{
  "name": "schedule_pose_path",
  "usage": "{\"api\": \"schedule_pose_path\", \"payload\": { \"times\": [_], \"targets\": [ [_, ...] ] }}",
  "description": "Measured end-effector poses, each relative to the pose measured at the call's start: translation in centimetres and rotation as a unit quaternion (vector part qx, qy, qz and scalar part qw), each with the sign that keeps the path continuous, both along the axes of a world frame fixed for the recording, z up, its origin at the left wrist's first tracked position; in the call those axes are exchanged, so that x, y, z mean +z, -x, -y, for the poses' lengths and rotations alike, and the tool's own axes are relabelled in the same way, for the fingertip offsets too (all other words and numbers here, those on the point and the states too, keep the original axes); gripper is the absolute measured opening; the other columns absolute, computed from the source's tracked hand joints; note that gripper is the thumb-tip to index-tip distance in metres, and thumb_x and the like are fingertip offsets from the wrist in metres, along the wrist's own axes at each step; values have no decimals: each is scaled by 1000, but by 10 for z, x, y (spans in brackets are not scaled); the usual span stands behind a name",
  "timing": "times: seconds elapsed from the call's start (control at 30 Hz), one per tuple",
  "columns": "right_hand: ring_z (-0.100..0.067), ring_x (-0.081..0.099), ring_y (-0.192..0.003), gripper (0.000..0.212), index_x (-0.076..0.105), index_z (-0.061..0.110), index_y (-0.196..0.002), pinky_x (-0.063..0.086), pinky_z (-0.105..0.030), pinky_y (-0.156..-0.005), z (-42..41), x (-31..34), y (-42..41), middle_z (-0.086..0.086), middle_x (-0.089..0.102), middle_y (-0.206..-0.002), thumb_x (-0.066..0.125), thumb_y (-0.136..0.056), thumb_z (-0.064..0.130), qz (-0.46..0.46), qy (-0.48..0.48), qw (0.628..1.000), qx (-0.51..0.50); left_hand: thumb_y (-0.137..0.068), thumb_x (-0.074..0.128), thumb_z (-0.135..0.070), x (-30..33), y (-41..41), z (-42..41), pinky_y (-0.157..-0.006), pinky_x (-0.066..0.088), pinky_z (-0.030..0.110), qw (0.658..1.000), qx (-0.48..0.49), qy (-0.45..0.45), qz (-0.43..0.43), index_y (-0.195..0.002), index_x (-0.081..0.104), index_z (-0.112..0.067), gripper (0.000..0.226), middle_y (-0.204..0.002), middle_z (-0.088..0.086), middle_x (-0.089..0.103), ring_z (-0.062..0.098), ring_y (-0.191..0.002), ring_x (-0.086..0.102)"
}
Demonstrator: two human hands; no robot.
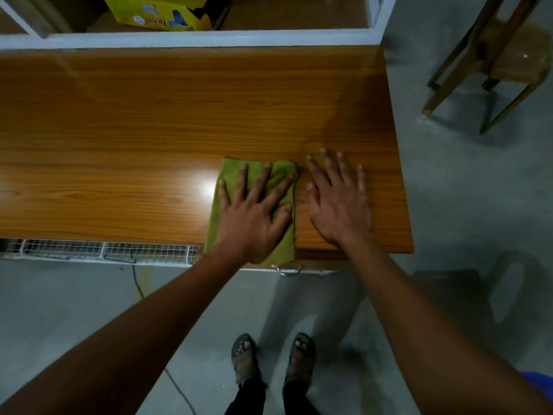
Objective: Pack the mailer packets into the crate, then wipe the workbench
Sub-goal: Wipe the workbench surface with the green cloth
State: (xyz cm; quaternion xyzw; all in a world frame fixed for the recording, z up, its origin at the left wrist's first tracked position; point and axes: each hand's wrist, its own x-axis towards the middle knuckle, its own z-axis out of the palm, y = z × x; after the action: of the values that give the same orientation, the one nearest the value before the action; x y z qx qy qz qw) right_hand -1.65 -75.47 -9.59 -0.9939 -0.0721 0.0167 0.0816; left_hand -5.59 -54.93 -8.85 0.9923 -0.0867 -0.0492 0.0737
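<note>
Workbench [119, 130] bare to my left and ahead; green cloth [239, 175] under my left hand [254, 217]; white frame [185, 40] bounds far edge.

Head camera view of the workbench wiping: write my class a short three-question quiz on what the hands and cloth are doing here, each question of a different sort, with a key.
1. True or false: the left hand lies flat on the green cloth with its fingers spread.
2. Multiple choice: the right hand rests on A) the green cloth, B) the bare workbench beside the cloth, C) the yellow box.
3. Fill in: the cloth's near end hangs over the workbench's ____ edge.

Key: 1 true; 2 B; 3 front.
</note>
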Motion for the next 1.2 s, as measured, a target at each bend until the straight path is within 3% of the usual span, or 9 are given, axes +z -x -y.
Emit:
{"api": "schedule_pose_path", "payload": {
  "times": [0.23, 0.5, 0.73, 0.83, 0.9, 0.97, 1.07, 1.2],
  "targets": [
    [-23, -4, -164, 61, 9, 38, -168, -1, -57, -130, 4, -3, 0, 6, -2, -178, 15, -110, 53, 13, -14, 1000, 6, -100, 9, -76, 3, -150, 4, -121, -3, 77, 996, 82, -4, -26, -165, 3, -55, 69, -179, -5, -4, 40, -163, -11],
    [-24, 6, -164, 60, 17, 35, -168, 9, -57, -130, 57, 8, 52, 4, 9, -177, 18, -110, 47, 5, -14, 999, -37, -105, 10, -72, -1, 14, 73, -123, -5, 73, 1000, -8, 11, -9, -165, -1, -55, 63, -178, -7, -11, 37, -162, -16],
    [-27, 15, -162, 52, 33, 22, -164, 13, -54, -130, 66, 26, 64, -4, 22, -175, 33, -113, 30, -22, -56, 996, -66, -103, 13, -73, 14, -49, 116, -120, -11, 77, 995, -11, 43, -91, -166, -2, -52, 68, -178, -4, -15, 40, -160, -23],
    [-29, 20, -161, 53, 36, 14, -162, 17, -53, -130, 54, 44, 59, -11, 25, -173, 40, -110, 24, 0, -64, 994, -91, -106, 38, -59, 37, -58, 109, -124, 10, 74, 988, -15, 99, -113, -168, 12, -46, 68, -179, -1, 0, 40, -163, 2],
    [-29, 23, -160, 56, 36, 13, -162, 18, -52, -130, 37, 55, 51, -12, 27, -172, 46, -107, 23, 28, -72, 995, -65, -104, 49, -46, 52, -52, 87, -121, 31, 66, 990, 5, 131, -52, -165, 26, -41, 66, -175, 2, 21, 40, -157, 26],
    [-28, 24, -159, 57, 37, 15, -161, 19, -52, -130, 11, 59, 36, -12, 29, -171, 48, -106, 25, 35, -93, 995, -22, -103, 52, -38, 51, -50, 56, -120, 36, 61, 991, 41, 129, -16, -162, 35, -34, 61, -170, 5, 32, 39, -152, 33],
    [-27, 16, -162, 58, 32, 20, -164, 15, -55, -131, -26, 48, 8, -9, 22, -174, 38, -110, 39, -2, -69, 997, 24, -108, 39, -44, 25, -54, 11, -127, 23, 58, 992, 83, 93, -6, -164, 32, -31, 58, -173, 3, 28, 33, -159, 23],
    [-23, -6, -164, 66, 10, 28, -169, 1, -57, -130, -34, 13, -9, 0, 0, -178, 19, -110, 56, -28, -27, 999, 22, -110, 9, -57, -6, -54, 0, -130, 0, 60, 996, 73, 43, 10, -168, 4, -45, 60, -179, -8, -1, 25, -165, -6]
  ]
}}
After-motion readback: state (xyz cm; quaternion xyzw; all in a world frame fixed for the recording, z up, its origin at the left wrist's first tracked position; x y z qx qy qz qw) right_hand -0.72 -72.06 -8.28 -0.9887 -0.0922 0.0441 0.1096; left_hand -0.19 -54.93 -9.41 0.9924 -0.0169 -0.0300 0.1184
